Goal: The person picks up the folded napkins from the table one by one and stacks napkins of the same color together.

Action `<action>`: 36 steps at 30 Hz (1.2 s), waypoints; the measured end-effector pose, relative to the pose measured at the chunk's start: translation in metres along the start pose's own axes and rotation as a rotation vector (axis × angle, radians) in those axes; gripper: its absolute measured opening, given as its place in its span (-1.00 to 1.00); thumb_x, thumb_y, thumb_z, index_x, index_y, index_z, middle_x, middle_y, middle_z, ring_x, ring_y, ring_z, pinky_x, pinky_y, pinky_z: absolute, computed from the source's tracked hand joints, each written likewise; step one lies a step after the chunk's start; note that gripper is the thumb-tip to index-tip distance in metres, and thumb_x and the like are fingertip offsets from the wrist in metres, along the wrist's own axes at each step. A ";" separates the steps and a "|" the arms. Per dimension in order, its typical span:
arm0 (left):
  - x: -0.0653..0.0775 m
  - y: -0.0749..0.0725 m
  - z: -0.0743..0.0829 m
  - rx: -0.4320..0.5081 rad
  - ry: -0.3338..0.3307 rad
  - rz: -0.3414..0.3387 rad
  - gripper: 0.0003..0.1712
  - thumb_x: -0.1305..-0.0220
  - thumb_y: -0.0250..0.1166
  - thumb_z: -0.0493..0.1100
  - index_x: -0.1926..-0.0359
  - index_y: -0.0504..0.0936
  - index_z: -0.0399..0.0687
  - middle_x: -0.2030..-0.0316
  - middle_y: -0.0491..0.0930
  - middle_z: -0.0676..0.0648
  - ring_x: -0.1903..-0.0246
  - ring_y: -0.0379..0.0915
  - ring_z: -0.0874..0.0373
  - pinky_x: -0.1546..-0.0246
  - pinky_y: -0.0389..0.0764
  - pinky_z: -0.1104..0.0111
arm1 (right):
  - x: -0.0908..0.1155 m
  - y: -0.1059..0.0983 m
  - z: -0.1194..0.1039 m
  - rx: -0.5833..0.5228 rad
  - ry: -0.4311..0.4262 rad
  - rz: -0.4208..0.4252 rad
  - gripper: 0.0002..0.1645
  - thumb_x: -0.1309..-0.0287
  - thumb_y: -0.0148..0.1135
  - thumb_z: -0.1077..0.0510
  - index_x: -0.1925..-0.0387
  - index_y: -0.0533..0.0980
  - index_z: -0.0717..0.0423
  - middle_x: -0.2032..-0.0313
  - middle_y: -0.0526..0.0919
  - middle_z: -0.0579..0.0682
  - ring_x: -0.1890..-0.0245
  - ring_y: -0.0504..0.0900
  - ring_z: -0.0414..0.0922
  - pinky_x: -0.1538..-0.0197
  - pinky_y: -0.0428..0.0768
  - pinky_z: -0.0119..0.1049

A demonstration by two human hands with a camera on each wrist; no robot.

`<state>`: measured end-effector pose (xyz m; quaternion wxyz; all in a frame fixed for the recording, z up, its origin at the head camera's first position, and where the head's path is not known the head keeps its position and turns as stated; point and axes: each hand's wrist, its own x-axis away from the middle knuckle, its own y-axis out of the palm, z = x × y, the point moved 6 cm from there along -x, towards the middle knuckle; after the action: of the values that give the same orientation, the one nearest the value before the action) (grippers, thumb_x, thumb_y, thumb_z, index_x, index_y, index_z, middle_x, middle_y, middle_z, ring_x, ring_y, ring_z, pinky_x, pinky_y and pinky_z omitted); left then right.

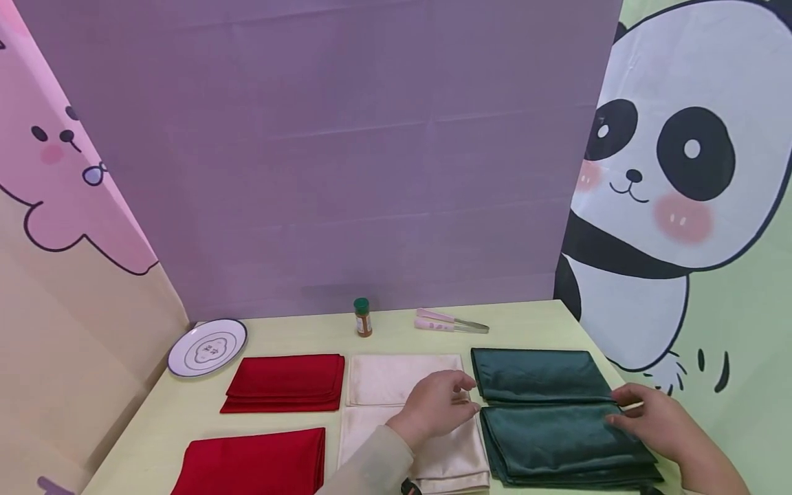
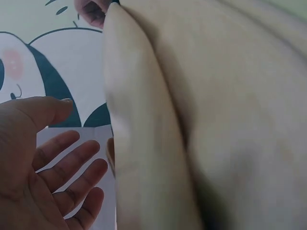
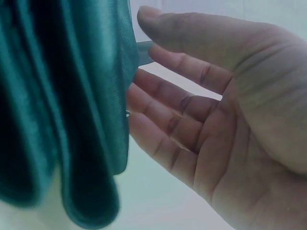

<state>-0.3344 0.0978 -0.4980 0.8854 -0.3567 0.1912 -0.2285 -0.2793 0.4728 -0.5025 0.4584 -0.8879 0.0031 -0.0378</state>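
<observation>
Two folded dark green satin cloths lie one behind the other at the right, the back one [image 1: 538, 375] and the front one [image 1: 566, 443]. My right hand [image 1: 656, 419] is at the right edge of the front green cloth [image 3: 96, 96]; its fingertips are partly hidden behind the cloth, with the thumb apart. My left hand [image 1: 439, 405] hovers over the folded cream cloths, the back one [image 1: 402, 378] and the front one [image 1: 458, 457], fingers pointing toward the green cloths' left edge. In the left wrist view my left hand [image 2: 57, 172] has spread fingers and holds nothing.
Two folded red cloths, one behind [image 1: 284, 381] and one in front [image 1: 254, 460], lie at the left. A white plate [image 1: 185, 354] leans at the back left. At the back of the table [image 1: 297, 333] are a green-capped jar [image 1: 363, 320] and pink-handled tongs [image 1: 452, 321].
</observation>
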 end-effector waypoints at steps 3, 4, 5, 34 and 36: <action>-0.004 0.004 0.005 -0.044 0.031 0.003 -0.63 -0.31 0.47 0.02 -0.12 0.74 0.14 0.07 0.71 0.23 0.14 0.60 0.39 0.04 0.57 0.45 | 0.001 0.000 -0.001 0.007 -0.001 -0.008 -0.36 -0.12 0.59 0.04 -0.03 0.55 0.43 0.12 0.70 0.23 0.15 0.72 0.15 0.15 0.74 0.02; -0.005 0.006 0.006 -0.061 0.040 0.004 -0.64 -0.31 0.48 0.01 -0.10 0.75 0.15 0.11 0.71 0.22 0.17 0.58 0.40 0.08 0.56 0.47 | 0.002 0.000 -0.002 0.010 0.002 -0.011 -0.37 -0.12 0.59 0.05 -0.02 0.55 0.43 0.13 0.71 0.21 0.16 0.72 0.14 0.16 0.73 0.02; -0.006 0.007 0.008 -0.081 0.044 0.004 -0.66 -0.31 0.48 0.02 -0.09 0.76 0.17 0.16 0.70 0.22 0.20 0.54 0.41 0.12 0.54 0.49 | 0.002 0.000 -0.003 0.012 0.001 -0.015 -0.38 -0.12 0.59 0.06 -0.02 0.55 0.43 0.13 0.70 0.21 0.17 0.72 0.12 0.16 0.73 0.02; -0.018 0.033 0.026 -0.408 0.040 -0.116 -0.68 -0.15 0.59 0.20 0.06 0.84 0.39 0.36 0.68 0.45 0.16 0.49 0.45 -0.14 0.45 0.36 | 0.005 0.008 0.003 0.029 0.021 -0.068 -0.44 -0.11 0.59 0.03 0.03 0.61 0.34 0.23 0.65 -0.02 0.22 0.63 -0.03 0.16 0.64 -0.03; -0.019 0.035 0.027 -0.409 0.044 -0.122 -0.72 -0.14 0.60 0.17 0.10 0.85 0.41 0.40 0.66 0.46 0.20 0.47 0.45 -0.11 0.44 0.36 | 0.006 0.008 0.002 0.031 0.021 -0.064 -0.46 -0.11 0.59 0.05 0.02 0.60 0.33 0.24 0.65 -0.03 0.22 0.63 -0.03 0.16 0.63 -0.03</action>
<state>-0.3269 0.1451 -0.5013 0.7746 -0.5349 0.2311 -0.2460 -0.2734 0.4695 -0.5096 0.4706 -0.8799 -0.0210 -0.0620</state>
